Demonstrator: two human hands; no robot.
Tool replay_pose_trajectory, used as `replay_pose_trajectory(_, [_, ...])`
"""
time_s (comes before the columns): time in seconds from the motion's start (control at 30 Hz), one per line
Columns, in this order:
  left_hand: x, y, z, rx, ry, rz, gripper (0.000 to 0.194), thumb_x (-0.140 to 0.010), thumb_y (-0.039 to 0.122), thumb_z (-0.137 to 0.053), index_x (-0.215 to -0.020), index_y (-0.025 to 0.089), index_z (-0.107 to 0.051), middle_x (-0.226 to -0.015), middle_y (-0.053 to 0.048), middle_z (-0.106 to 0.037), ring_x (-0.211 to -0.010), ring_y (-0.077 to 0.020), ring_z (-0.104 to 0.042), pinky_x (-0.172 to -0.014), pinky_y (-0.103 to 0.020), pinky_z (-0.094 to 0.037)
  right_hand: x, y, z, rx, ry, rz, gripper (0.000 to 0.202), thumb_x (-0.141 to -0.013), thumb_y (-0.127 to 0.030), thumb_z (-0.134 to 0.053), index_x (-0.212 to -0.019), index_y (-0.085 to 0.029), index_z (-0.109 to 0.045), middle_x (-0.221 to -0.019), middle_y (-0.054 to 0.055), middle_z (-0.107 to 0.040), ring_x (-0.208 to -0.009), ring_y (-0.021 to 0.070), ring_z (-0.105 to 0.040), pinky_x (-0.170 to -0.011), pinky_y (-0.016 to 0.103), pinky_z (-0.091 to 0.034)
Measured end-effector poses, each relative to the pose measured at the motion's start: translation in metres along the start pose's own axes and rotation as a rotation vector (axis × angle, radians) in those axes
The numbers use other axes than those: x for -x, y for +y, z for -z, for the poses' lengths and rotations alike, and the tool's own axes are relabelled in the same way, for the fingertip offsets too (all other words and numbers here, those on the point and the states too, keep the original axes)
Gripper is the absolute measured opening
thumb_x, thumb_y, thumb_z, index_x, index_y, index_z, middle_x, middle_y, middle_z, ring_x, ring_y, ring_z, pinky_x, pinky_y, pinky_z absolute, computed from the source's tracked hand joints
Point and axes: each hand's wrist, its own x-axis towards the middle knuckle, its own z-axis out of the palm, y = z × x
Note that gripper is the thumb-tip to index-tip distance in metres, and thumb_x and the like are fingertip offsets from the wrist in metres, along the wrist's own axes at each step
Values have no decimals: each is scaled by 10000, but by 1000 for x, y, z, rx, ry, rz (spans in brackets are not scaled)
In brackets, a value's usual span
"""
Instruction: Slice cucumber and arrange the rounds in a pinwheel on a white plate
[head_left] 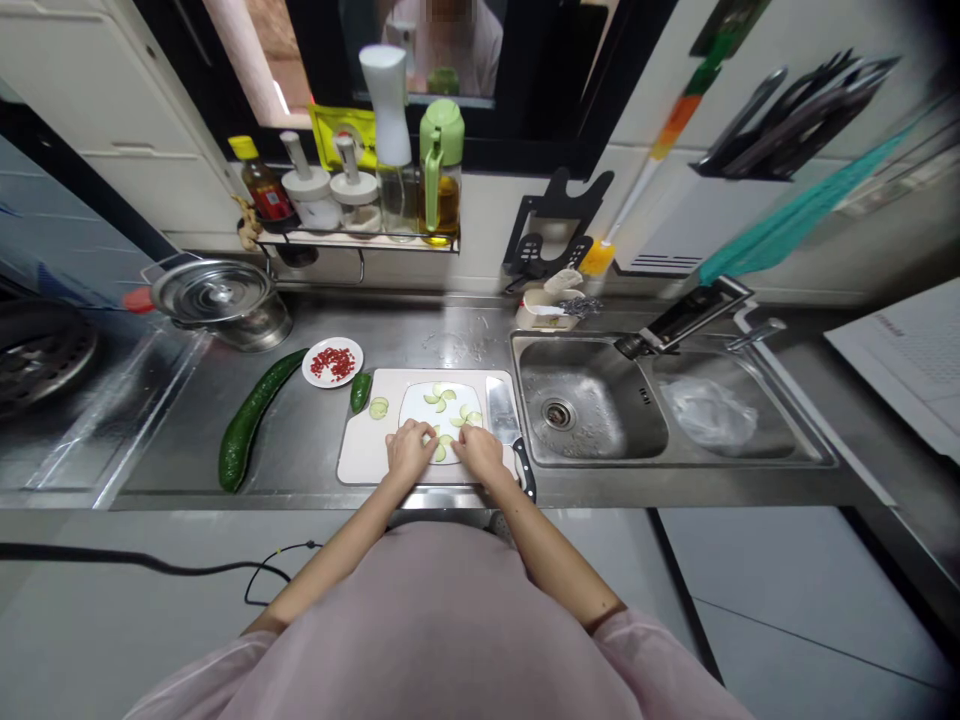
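A white plate (420, 396) lies on a pale cutting board (367, 455), with thin half-round cucumber slices (440, 397) set on it in small fan-shaped groups. At the plate's near left edge, my left hand (410, 450) is closed in a pinch at a slice. My right hand (481, 452) pinches at a slice on the near right, its fingertips partly hiding it. Between the hands lies one group of slices. A kitchen knife (502, 408) rests along the board's right side. More slices (379, 408) and a cucumber stub (361, 392) are on the left.
Left of the board are a whole cucumber (255, 420) and a small white dish (355, 352) of chopped red pieces. A lidded pot (255, 325) stands farther back. On the right is a double sink (600, 462) with a tap (675, 320). Bottles line a rack (352, 240) behind.
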Motion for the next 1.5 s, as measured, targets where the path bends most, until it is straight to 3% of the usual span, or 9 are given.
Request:
replay_pose_trajectory(0.73, [-4, 2, -3, -59, -35, 38, 189, -844, 380, -557, -896, 245, -679, -996, -57, -625, -983, -240, -562, -860, -379, -307, -3, 2, 1, 19, -18, -2, 224, -902, -367, -525, -955, -186, -646, -968, 100, -696, -934, 205, -629, -709, 262, -380])
replay_pose_trajectory(1.13, [-4, 2, -4, -78, -37, 44, 201, -849, 396, -554, -906, 251, -681, -989, -49, -622, -976, -233, -559, -861, -375, -301, 5, 23, -2, -126, 176, 42, 244, -907, -363, -480, -803, -196, -625, -794, 31, -668, -713, 146, -562, -575, 246, -248])
replay_pose_trajectory(1.5, [0, -3, -7, 30, 57, 22, 191, -856, 368, -542, -900, 250, -685, -961, -49, -632, -948, -228, -570, -868, -380, -308, 13, 50, -6, -396, 329, 49, 271, -860, -396, -497, -704, -195, -591, -638, 2, -588, -595, 131, -488, -566, 231, -269])
